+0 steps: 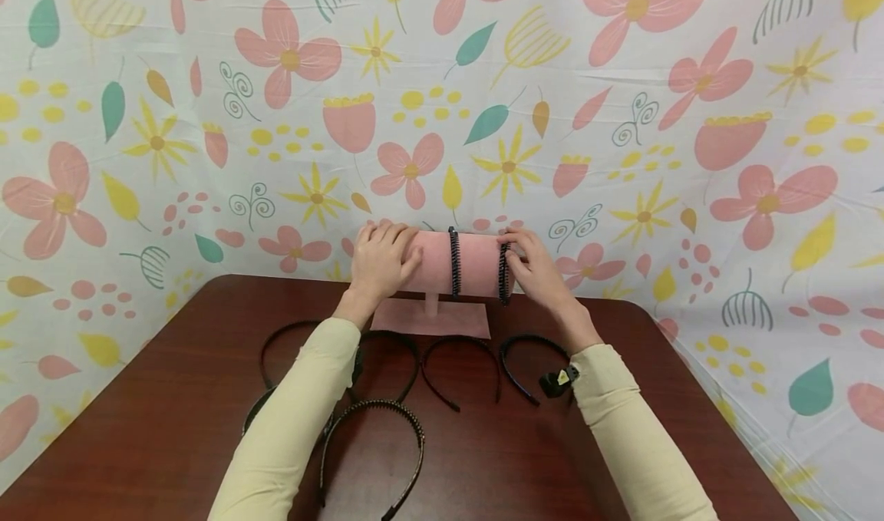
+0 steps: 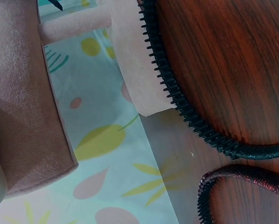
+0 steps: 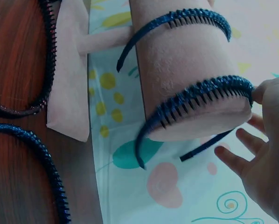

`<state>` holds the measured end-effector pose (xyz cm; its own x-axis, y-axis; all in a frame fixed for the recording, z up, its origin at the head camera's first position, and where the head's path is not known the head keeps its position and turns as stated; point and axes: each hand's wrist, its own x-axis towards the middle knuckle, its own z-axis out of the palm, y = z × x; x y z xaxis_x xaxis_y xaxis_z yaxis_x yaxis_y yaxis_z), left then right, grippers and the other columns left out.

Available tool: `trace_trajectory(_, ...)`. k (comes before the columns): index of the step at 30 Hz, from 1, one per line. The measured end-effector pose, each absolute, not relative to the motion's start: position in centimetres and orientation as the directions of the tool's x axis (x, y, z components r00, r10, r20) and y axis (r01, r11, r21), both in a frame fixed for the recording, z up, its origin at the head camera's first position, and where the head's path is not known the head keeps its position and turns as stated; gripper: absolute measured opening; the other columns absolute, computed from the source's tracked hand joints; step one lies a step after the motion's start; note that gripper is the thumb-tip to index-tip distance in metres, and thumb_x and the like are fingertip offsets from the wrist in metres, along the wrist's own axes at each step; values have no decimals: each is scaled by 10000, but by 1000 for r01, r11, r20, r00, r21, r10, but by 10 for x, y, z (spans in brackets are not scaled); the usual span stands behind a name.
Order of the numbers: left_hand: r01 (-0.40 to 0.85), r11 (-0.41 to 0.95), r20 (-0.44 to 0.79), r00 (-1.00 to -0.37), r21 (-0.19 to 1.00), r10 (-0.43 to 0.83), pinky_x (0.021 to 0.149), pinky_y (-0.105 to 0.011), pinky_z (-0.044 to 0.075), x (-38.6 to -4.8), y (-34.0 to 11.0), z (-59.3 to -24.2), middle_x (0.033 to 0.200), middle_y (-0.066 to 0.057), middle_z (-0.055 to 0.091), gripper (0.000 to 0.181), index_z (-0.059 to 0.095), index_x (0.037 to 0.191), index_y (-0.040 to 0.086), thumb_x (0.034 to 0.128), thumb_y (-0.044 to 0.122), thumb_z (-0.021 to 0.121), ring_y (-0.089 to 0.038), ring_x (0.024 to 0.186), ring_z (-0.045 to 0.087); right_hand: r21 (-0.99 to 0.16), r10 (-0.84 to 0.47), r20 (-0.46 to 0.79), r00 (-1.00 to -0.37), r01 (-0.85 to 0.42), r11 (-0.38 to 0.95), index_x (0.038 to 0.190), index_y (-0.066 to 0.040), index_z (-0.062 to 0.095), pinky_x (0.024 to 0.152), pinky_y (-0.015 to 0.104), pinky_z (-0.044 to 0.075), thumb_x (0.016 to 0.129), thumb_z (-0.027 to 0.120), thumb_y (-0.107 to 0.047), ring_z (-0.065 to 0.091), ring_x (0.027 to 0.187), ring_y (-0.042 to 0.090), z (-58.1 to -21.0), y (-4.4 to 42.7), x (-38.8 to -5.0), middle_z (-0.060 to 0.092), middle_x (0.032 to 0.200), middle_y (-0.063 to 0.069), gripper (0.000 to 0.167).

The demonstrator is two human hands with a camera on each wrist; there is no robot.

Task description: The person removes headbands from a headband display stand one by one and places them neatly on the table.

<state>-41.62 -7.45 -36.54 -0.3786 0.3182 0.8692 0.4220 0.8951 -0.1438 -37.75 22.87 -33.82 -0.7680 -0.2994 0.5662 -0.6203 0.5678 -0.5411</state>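
Note:
A pink plush headband stand (image 1: 479, 266), a horizontal roll on a post and flat base, is at the table's back. My left hand (image 1: 382, 262) holds its left end, fingers over the top and thumb on the front. One dark toothed headband (image 1: 454, 266) sits around the roll near its middle. At the right end, my right hand (image 1: 542, 274) pinches another dark headband (image 1: 503, 281) by its top. The right wrist view shows this shiny blue headband (image 3: 195, 95) around the roll's end, thumb and index finger at its crown, other fingers spread.
Several headbands lie on the brown table (image 1: 525, 467) before the stand, including a black one (image 1: 384, 335), a thin dark one (image 1: 461, 338), a bluish one (image 1: 528, 338) and a front one (image 1: 373, 403). A floral cloth (image 1: 442, 68) hangs behind and beside the table.

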Motion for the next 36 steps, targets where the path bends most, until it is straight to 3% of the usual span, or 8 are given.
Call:
trace_trajectory(5,424,895,864,-390,-138,319,1058,-512,435,-416,-75,-366,1193,-25,696,468,681,1234,208,999,476,379,-234,1119,644,-533,-354,569,-742,-661,528,1303,-40,554,999,596,456,1049,457,-105,363,1433,348,-338,236,-380,422,1496,215,279)
trace_trajectory(10,425,895,869,-382,-137,314,1056,-506,436,-416,-75,-367,1186,-25,699,461,687,1225,204,993,477,397,-232,1111,647,-491,-378,604,-701,-701,517,1253,-19,596,934,527,460,1041,481,-103,443,1268,347,-339,245,-387,473,1394,211,255)
trace_trajectory(20,412,899,871,-376,-150,318,1067,-490,431,-415,-77,-367,1186,-21,702,453,689,1221,206,991,478,409,-228,1108,652,-490,-349,595,-724,-671,556,1124,-18,647,770,301,411,1033,511,-125,435,900,176,-343,256,-377,510,1060,135,195)
trace_trajectory(24,414,897,876,-363,-154,318,1072,-487,427,-415,-77,-366,1182,-23,706,456,693,1218,206,994,476,402,-231,1102,656,-548,-361,539,-761,-642,536,1139,-33,659,709,226,459,1027,526,-124,499,846,211,-343,256,-367,521,1005,101,196)
trace_trajectory(28,415,897,872,-369,-154,321,1076,-490,423,-415,-76,-365,1185,-22,704,465,691,1224,209,998,472,381,-231,1106,653,-608,-380,452,-807,-590,532,1178,-24,655,686,226,486,1031,518,-121,576,846,322,-341,254,-354,535,1003,121,223)
trace_trajectory(34,412,899,864,-390,-147,319,1089,-482,411,-415,-76,-365,1198,-16,697,455,684,1235,213,995,473,398,-228,1122,645,-667,-390,379,-839,-540,514,1190,27,631,757,237,525,1036,508,-119,626,824,151,-329,248,-328,550,1071,156,245)
trace_trajectory(36,411,900,861,-395,-145,319,1088,-483,411,-415,-76,-364,1203,-15,694,451,680,1239,214,995,474,403,-227,1127,642,-684,-383,374,-845,-530,501,1196,24,629,773,246,530,1037,510,-130,642,826,167,-331,249,-327,557,1116,160,251)
